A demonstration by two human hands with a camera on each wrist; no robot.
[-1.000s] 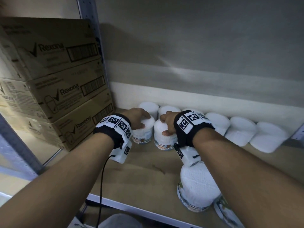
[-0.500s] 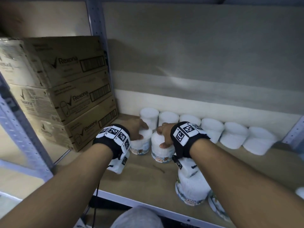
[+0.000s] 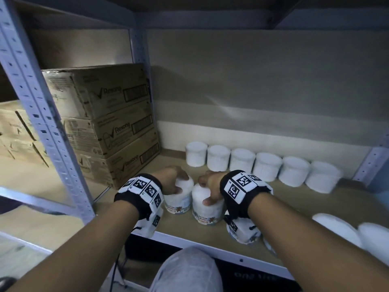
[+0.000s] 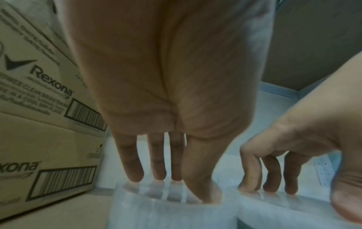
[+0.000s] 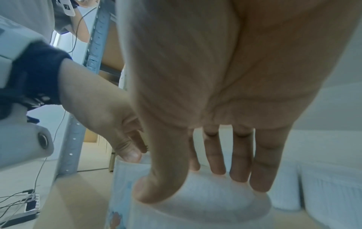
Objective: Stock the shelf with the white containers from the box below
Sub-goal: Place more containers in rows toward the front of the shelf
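Observation:
Two white containers with cartoon labels stand side by side near the front of the shelf (image 3: 294,205). My left hand (image 3: 179,183) grips the left container (image 3: 182,202) from above, fingers over the lid, thumb on the near side. My right hand (image 3: 207,191) grips the right container (image 3: 207,211) the same way. In the left wrist view my left hand's fingertips (image 4: 135,175) sit on the lid's rim (image 4: 172,206). In the right wrist view my right hand's thumb (image 5: 156,190) and fingers clasp the lid (image 5: 213,206). Several more white containers (image 3: 242,160) line the back wall.
Stacked Rexona cartons (image 3: 113,127) fill the shelf's left end, close to my left hand. A perforated steel upright (image 3: 48,131) stands at front left. More white containers lie at front right (image 3: 334,227) and under my right wrist (image 3: 246,238). A knee (image 3: 187,270) is below the shelf edge.
Both hands stay on the same two containers. The head view has pulled back and tilted up, so more of the shelf, the upright and the back wall shows.

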